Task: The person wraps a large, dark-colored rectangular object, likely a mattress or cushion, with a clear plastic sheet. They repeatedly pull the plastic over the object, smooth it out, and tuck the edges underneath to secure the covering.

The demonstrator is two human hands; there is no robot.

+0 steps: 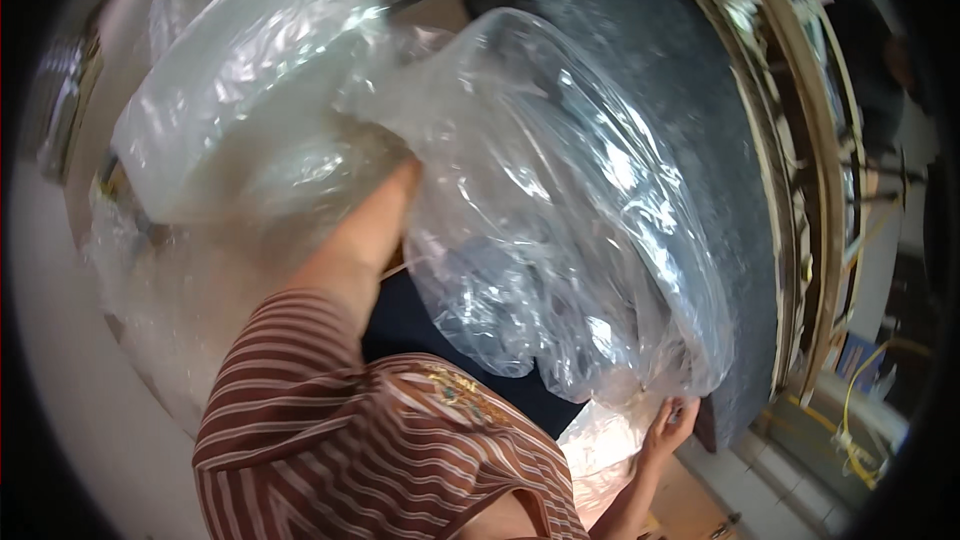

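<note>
A large, crumpled clear plastic bag (pixel 560 180) spreads across the middle and hangs down in front of my body. At the lower right my right hand (pixel 675 425) is closed on its gathered edge, fingers pinched on the film. My left forearm (pixel 375 220) reaches up and left into the plastic. The left hand lies behind blurred film, so its fingers cannot be made out. Further left, a wide clear plastic sheet (pixel 240 90) stretches toward the upper left. Whether it joins the bag I cannot tell.
A dark grey work surface (pixel 690 110) curves along the right side beneath the plastic. Beyond its edge stand wooden rails (pixel 815 120) and a yellow cable or hose (pixel 850 430). Another person in dark clothes (pixel 860 50) is at the far upper right. Tiled floor (pixel 770 485) shows below.
</note>
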